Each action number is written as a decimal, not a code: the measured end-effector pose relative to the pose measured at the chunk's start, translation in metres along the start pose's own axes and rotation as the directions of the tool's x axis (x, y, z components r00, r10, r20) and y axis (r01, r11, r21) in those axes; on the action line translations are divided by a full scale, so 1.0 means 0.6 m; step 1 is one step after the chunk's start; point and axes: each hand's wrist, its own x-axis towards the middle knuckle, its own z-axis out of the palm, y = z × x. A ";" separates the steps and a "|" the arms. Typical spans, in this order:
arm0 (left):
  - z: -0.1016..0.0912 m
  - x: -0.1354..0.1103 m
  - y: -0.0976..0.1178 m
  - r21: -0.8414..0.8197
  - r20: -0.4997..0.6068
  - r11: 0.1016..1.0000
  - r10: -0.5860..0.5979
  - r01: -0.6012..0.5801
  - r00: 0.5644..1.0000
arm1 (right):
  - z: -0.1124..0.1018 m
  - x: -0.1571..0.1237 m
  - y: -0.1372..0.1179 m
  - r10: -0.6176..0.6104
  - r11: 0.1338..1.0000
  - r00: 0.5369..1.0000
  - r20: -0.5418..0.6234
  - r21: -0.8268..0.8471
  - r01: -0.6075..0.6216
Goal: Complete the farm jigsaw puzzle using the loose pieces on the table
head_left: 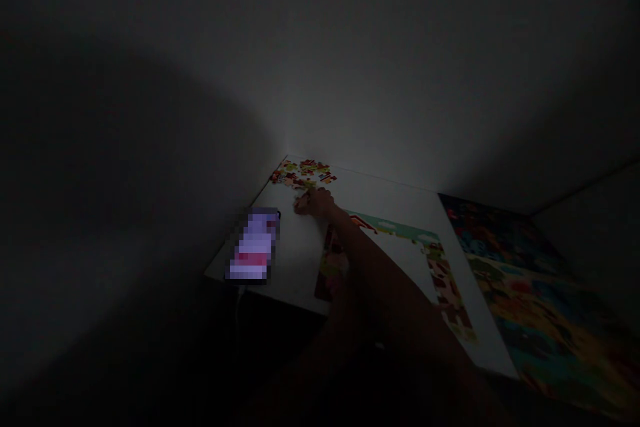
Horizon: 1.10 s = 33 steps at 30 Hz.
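The right hand (314, 202), its grip too dim to tell whether pinching or just bunched, sits at the near edge of a heap of jigsaw pieces (303, 175) on the white worktop (390, 203), beside a part-built puzzle border (443, 280).

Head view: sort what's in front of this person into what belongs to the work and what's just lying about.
Belongs to the work: the right hand, loose jigsaw pieces, the part-built puzzle border, and probably the colourful puzzle picture.

Just lying about: the blurred phone.
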 end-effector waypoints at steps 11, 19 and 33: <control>-0.036 -0.012 0.023 0.221 -0.111 0.943 0.277 -0.248 0.954 | -0.078 -0.262 0.250 -0.039 0.571 0.995 -0.092 0.815 0.098; -0.032 -0.013 0.020 0.239 -0.173 0.932 0.318 -0.273 0.932 | -0.014 -0.284 0.297 0.086 0.522 0.989 -0.117 0.851 0.055; -0.041 -0.012 0.024 0.236 -0.164 0.936 0.304 -0.262 0.938 | -0.014 -0.284 0.298 0.053 0.551 0.983 -0.175 0.826 0.118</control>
